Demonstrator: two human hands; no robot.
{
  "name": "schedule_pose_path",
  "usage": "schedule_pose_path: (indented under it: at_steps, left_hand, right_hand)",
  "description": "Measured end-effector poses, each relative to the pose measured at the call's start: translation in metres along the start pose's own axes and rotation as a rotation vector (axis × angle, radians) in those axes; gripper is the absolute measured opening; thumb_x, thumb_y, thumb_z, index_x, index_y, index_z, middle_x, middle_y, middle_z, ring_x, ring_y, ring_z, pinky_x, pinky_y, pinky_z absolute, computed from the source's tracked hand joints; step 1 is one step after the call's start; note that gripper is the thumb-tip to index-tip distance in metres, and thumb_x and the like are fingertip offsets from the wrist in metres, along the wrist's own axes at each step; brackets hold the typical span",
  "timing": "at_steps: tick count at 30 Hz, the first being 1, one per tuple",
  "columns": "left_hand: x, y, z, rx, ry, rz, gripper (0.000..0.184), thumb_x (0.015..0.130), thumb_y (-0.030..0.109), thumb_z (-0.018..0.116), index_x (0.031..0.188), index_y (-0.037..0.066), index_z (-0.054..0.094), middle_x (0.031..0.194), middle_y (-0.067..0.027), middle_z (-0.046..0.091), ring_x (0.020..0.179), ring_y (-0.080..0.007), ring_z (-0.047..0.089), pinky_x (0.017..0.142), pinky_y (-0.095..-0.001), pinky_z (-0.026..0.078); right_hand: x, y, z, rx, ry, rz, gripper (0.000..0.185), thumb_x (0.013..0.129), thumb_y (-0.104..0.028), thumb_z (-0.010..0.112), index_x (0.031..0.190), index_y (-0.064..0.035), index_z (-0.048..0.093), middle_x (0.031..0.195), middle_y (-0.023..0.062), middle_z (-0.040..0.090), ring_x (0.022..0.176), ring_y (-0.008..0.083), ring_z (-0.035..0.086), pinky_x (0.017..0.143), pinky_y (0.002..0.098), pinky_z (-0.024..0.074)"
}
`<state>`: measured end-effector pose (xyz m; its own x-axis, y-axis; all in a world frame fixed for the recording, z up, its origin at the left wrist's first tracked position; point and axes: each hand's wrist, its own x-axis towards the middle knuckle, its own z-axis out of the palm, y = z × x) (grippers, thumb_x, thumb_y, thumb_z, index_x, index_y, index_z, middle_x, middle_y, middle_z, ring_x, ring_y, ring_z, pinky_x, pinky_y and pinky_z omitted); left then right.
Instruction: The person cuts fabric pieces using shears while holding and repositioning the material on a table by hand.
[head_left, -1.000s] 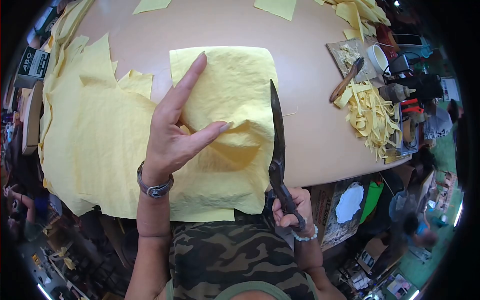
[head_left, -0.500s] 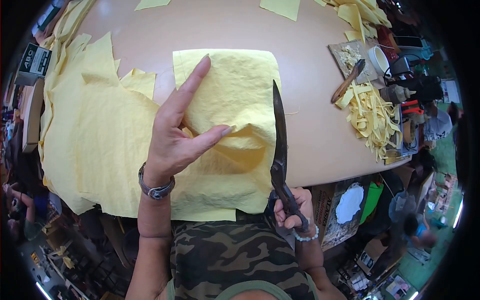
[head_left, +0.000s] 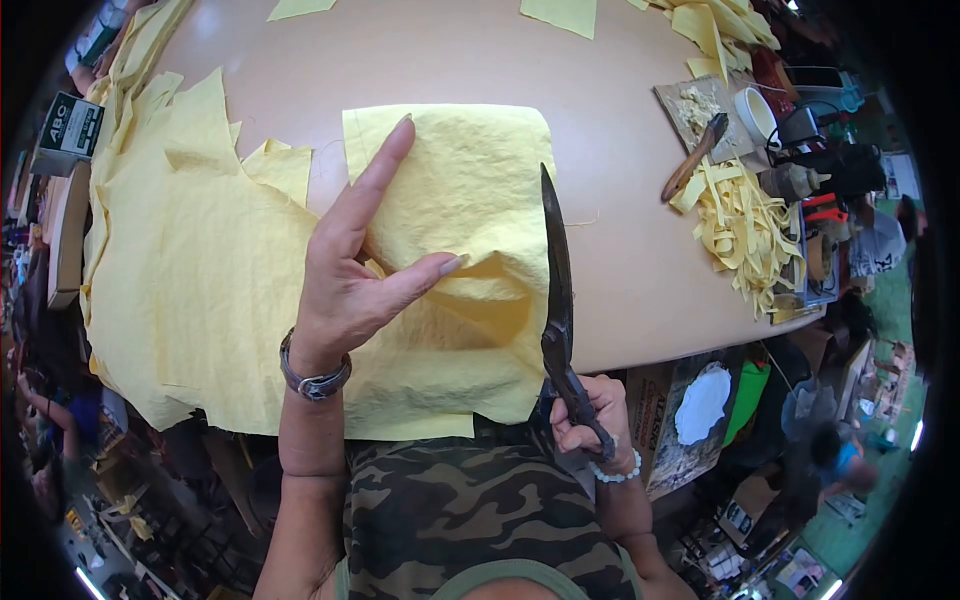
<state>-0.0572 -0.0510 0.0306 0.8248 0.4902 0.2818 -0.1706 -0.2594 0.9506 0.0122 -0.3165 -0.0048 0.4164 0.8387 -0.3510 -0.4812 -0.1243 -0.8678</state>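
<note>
My right hand (head_left: 592,412) grips the handles of dark metal scissors (head_left: 558,290), whose blades point away from me along the right edge of a yellow cloth piece (head_left: 465,170). Whether the lower blade sits under the cloth is hidden. My left hand (head_left: 365,255) rests on the same piece, thumb and index finger spread wide apart. Below the thumb the fabric bulges into a raised fold. A larger spread of yellow cloth (head_left: 190,270) covers the table to the left of that hand.
The tan table (head_left: 640,290) holds yellow strips (head_left: 745,235) in a heap at right. Near them are a wooden-handled tool (head_left: 690,165), a board with crumbs (head_left: 690,110) and a white cup (head_left: 756,115). An ABC box (head_left: 70,130) stands at far left. Other people are around the edges.
Very little differs. The cloth's far edge and the scissor tips appear slightly lower in view, and both hands keep the same pose.
</note>
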Motion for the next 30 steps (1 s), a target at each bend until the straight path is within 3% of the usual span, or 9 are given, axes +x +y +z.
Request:
schedule_pose_path:
  at_steps: [21, 30]
  left_hand:
    - [-0.005, 0.000, -0.003, -0.005, -0.024, 0.012, 0.079, 0.066, -0.001, 0.070, 0.133, -0.003, 0.027, 0.133, -0.0161, 0.037, 0.117, -0.0194, 0.042, 0.097, -0.0290, 0.037]
    - [-0.009, 0.002, -0.002, 0.012, -0.038, 0.000, 0.080, 0.065, 0.001, 0.071, 0.132, -0.004, 0.028, 0.134, -0.0161, 0.037, 0.119, -0.0197, 0.041, 0.097, -0.0294, 0.035]
  right_hand:
    - [-0.005, -0.008, 0.009, -0.082, 0.042, 0.050, 0.025, 0.065, -0.015, 0.077, 0.064, -0.0016, 0.055, 0.048, -0.0008, 0.052, 0.041, 0.0054, 0.051, 0.040, 0.0167, 0.0365]
    - [0.002, -0.003, 0.013, -0.094, 0.033, -0.058, 0.026, 0.064, -0.015, 0.077, 0.063, -0.0018, 0.054, 0.048, -0.0019, 0.050, 0.040, 0.0042, 0.047, 0.038, 0.0174, 0.0322]
